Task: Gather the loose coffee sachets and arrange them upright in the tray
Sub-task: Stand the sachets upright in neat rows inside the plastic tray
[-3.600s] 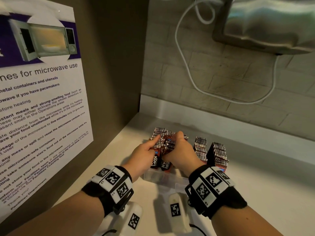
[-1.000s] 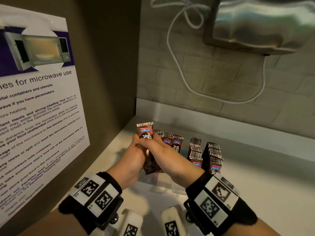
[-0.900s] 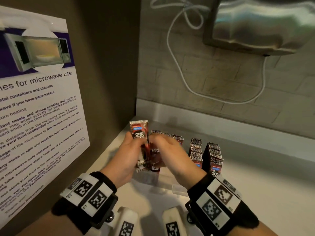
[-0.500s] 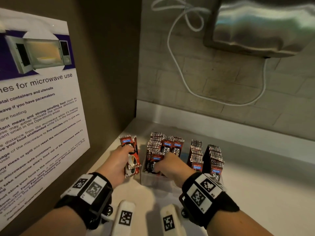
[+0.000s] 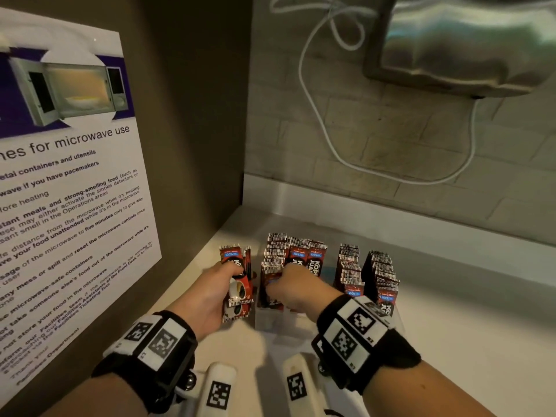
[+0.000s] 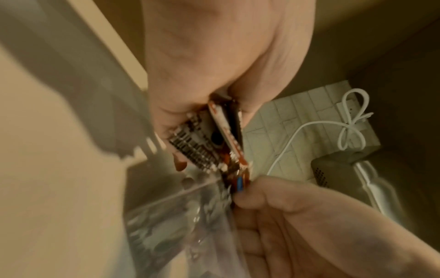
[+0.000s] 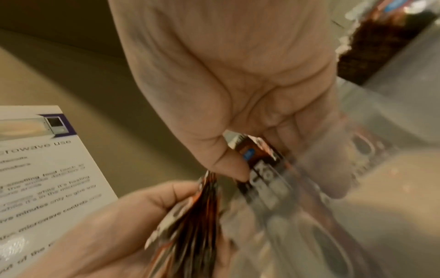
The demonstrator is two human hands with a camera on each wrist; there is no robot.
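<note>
Gripping a sachet bundle [image 5: 237, 284] beside the clear tray [image 5: 272, 319], the left hand [image 5: 207, 296] is waiting (fingers curled tight) while the right hand [image 5: 296, 291] is pinching one sachet [image 7: 258, 159] into it.

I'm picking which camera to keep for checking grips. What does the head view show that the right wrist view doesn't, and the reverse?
Only the head view shows the upright rows of sachets in the tray, the cord and both wristbands. Only the right wrist view shows the right hand pinching one sachet from the palm side. Both show the left hand gripping a bundle and the poster.
</note>
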